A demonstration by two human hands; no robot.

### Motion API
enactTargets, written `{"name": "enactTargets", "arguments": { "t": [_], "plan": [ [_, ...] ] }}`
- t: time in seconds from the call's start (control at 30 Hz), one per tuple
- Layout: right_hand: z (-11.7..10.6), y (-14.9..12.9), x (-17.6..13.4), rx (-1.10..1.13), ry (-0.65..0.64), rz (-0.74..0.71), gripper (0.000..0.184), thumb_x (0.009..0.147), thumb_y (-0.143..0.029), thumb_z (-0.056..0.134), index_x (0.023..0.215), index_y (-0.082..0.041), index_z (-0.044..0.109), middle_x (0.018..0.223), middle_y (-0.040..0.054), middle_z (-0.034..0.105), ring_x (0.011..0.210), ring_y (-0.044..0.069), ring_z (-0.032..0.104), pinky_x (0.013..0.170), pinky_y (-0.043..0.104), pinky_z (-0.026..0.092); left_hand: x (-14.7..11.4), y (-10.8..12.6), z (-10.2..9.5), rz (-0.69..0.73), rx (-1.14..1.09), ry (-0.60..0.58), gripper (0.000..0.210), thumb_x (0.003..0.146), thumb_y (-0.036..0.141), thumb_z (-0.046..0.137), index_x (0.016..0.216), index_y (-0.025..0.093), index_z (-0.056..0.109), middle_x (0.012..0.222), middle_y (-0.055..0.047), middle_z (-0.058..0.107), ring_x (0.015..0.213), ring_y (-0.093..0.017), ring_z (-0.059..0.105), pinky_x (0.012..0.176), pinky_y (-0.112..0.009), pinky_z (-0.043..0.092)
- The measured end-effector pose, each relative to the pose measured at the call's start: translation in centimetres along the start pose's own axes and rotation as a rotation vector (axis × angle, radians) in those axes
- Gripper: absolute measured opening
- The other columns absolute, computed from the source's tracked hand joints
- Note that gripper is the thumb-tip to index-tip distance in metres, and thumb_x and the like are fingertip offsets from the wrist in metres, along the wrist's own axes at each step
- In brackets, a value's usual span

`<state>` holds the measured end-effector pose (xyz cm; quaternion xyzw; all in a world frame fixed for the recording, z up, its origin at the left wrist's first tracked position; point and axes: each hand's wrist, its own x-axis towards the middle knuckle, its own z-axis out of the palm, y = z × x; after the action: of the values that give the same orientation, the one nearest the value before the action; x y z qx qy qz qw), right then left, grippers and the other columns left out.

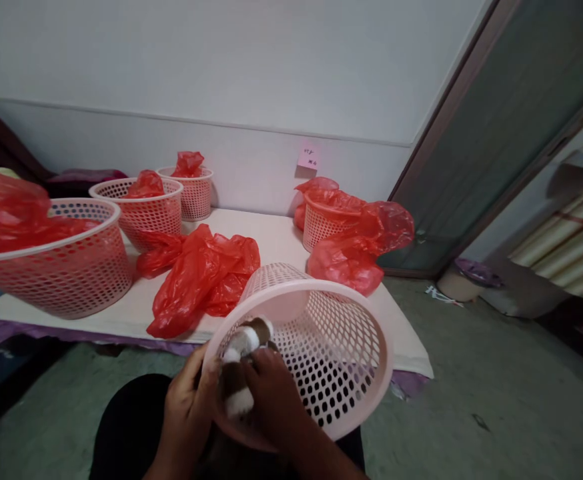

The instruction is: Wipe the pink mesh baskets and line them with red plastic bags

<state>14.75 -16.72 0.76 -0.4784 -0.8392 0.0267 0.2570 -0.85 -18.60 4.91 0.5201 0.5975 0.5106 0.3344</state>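
Note:
A pink perforated plastic basket (381,373) lies tipped on my lap, its mouth turned toward me. My left hand (189,400) is closed round the left side of its rim. Inside the mouth, my right hand (271,387) presses a fuzzy striped cloth (246,340) against the left inner wall, fingers curled on it. White, grey and brown bands run across the cloth. My right fingertips are partly hidden. Just beyond the basket, a crumpled red plastic bag (206,273) rests on the white-covered table (281,227).
At left stand several pink baskets, including a large near one (66,280), with red bags in them. Another basket (321,223) wrapped in red bags is at the back right. A pink note (309,158) is on the wall. A bin (464,280) stands on the floor.

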Motion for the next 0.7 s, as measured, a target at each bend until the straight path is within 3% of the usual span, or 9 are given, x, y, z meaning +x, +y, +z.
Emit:
{"name": "enactTargets", "arguments": {
  "t": [0.1, 0.2, 0.3, 0.4, 0.5, 0.6, 0.7],
  "plan": [
    [0.9, 3.0, 1.5, -0.199, -0.207, 0.139, 0.013, 0.091, -0.017, 0.054, 0.092, -0.017, 0.067, 0.096, 0.0116, 0.065, 0.091, 0.028, 0.059, 0.080, 0.043, 0.047, -0.1, 0.3, -0.1, 0.070, 0.030, 0.009, 0.042, 0.088, 0.054, 0.052, 0.110, 0.021, 0.067, 0.103, -0.003, 0.073, 0.092, -0.021, 0.066, 0.081, -0.027, 0.051],
    [1.6, 5.7, 2.8, -0.225, -0.242, 0.228, 0.020, 0.091, -0.013, 0.049, 0.098, -0.013, 0.068, 0.101, 0.0179, 0.066, 0.096, 0.031, 0.059, 0.082, 0.047, 0.045, -0.3, 0.3, 0.3, 0.184, 0.083, -0.038, 0.035, 0.092, 0.046, 0.051, 0.114, 0.024, 0.066, 0.112, -0.002, 0.072, 0.099, -0.020, 0.065, 0.087, -0.026, 0.050],
    [2.0, 6.7, 3.3, -0.160, -0.251, 0.218, 0.020, 0.088, -0.016, 0.054, 0.103, -0.014, 0.066, 0.104, 0.0166, 0.066, 0.098, 0.030, 0.060, 0.084, 0.044, 0.045, 0.0, 0.2, 0.5, 0.314, 0.152, -0.043, 0.031, 0.093, 0.040, 0.050, 0.115, 0.026, 0.066, 0.113, -0.001, 0.071, 0.101, -0.018, 0.065, 0.090, -0.025, 0.048],
    [0.7, 5.2, 2.7, -0.050, -0.275, 0.143, 0.014, 0.089, -0.023, 0.056, 0.097, -0.018, 0.065, 0.100, 0.0080, 0.067, 0.093, 0.021, 0.061, 0.083, 0.033, 0.046, 0.9, 0.0, 0.0, 0.372, 0.215, 0.006, 0.030, 0.093, 0.040, 0.050, 0.112, 0.025, 0.067, 0.106, -0.001, 0.073, 0.096, -0.018, 0.066, 0.087, -0.025, 0.049],
    [-1.9, 2.2, 0.9, 0.165, -0.277, -0.008, 0.012, 0.087, -0.027, 0.060, 0.097, -0.021, 0.063, 0.101, 0.0027, 0.066, 0.090, 0.016, 0.060, 0.080, 0.026, 0.046, 1.9, 0.1, -0.7, 0.338, 0.247, 0.048, 0.033, 0.093, 0.043, 0.048, 0.110, 0.023, 0.067, 0.100, -0.001, 0.072, 0.090, -0.018, 0.066, 0.081, -0.025, 0.050],
    [-3.5, -0.2, -1.6, 0.279, -0.252, -0.112, 0.013, 0.086, -0.032, 0.063, 0.095, -0.022, 0.064, 0.103, 0.0047, 0.065, 0.092, 0.020, 0.059, 0.083, 0.032, 0.049, 2.8, 0.5, -1.1, 0.295, 0.242, 0.055, 0.036, 0.092, 0.046, 0.048, 0.108, 0.021, 0.067, 0.096, -0.002, 0.071, 0.086, -0.018, 0.065, 0.080, -0.027, 0.049],
    [-2.5, -1.0, -3.8, 0.161, -0.161, -0.103, 0.038, 0.082, -0.036, 0.069, 0.116, -0.021, 0.061, 0.113, 0.0128, 0.064, 0.101, 0.029, 0.058, 0.089, 0.048, 0.049, 3.7, 1.3, -0.8, 0.259, 0.180, 0.018, 0.038, 0.091, 0.049, 0.049, 0.105, 0.019, 0.068, 0.092, -0.002, 0.069, 0.086, -0.018, 0.063, 0.080, -0.027, 0.047]
  ]
}}
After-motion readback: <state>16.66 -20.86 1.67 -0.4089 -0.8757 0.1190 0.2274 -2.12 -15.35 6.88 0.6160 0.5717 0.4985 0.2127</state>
